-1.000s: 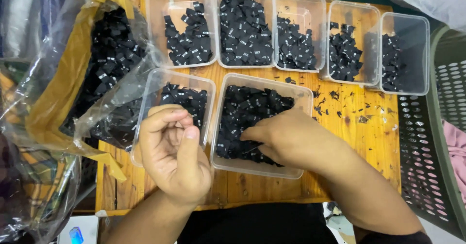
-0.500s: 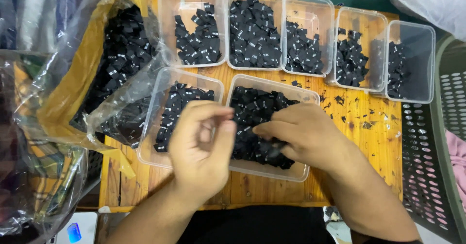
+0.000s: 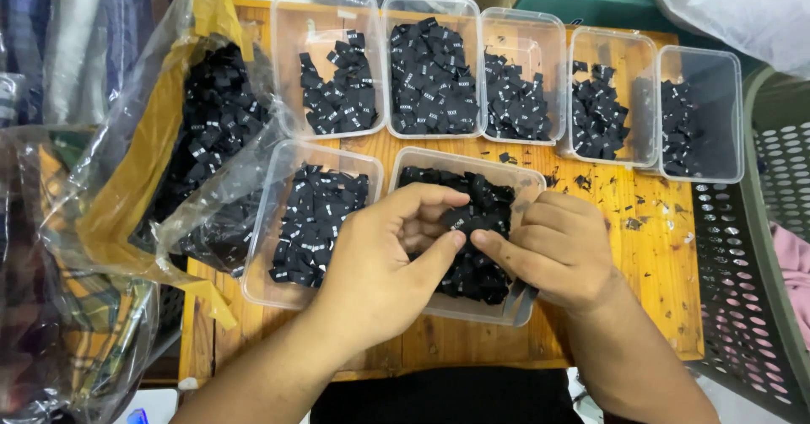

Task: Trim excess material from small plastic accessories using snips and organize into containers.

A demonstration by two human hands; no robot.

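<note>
Head view — hands
Left hand [image 3: 371, 264]: over the near container, thumb and forefinger pinched on one small black label.
Right hand [image 3: 557, 247]: fingertips meeting the left's at the same label; it appears pinched on it too, though the contact is partly hidden.
Black label [image 3: 458, 220]: small folded woven tab with pale markings, held just above the heap, between the two thumbs.

Head view — handling
Weight and feel: judged very light, soft and limp — it would bend rather than resist, and slips easily from a loose pinch.
Where to hold: by its flat faces, near an edge, fingertip against thumb.

Head view — surroundings
Near container [image 3: 523, 306]: clear plastic tub under both hands, holding a heap of like labels.
Second tub [image 3: 270, 264]: just left of it, part full.
Back row of tubs [image 3: 430, 6]: five clear tubs side by side, each holding black labels.
Plastic bag [image 3: 160, 120]: open, far left, more labels inside.
Wooden table [image 3: 658, 306]: orange-brown, scattered black scraps.
Grey basket [image 3: 759, 289]: perforated, right edge.
</note>
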